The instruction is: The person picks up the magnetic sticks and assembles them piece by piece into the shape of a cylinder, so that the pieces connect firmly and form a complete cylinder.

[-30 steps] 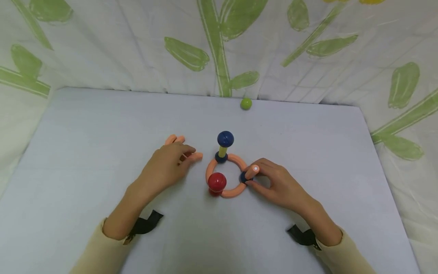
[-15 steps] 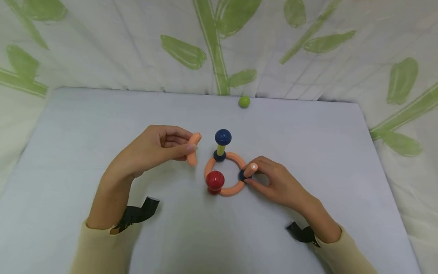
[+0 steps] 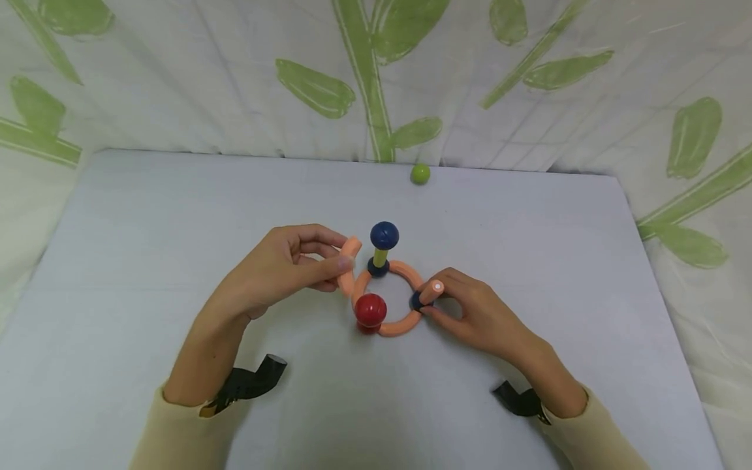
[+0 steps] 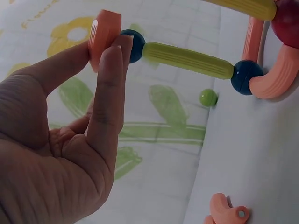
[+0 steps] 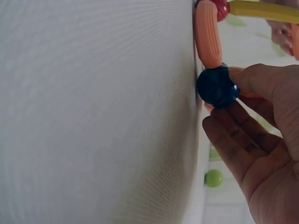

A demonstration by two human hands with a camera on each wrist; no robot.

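In the head view my left hand holds a curved orange stick between thumb and fingers, raised beside a ring of curved orange sticks joined by balls. My right hand pinches the ring's right-hand blue ball, from which a straight-looking orange stick rises. At the ring's back, a yellow-green stick stands on a lower blue ball and carries an upper blue ball. An upper red ball stands over a lower red ball, with a yellow stick between them.
A loose green ball lies near the table's back edge. More loose orange sticks lie on the table, hidden by my left hand in the head view. Behind the table hangs a white cloth painted with green leaves.
My left hand has picked up a curved orange stick from the loose ones, lifted it and carried it right toward the blue-topped post. My right hand has stayed at the blue ball.
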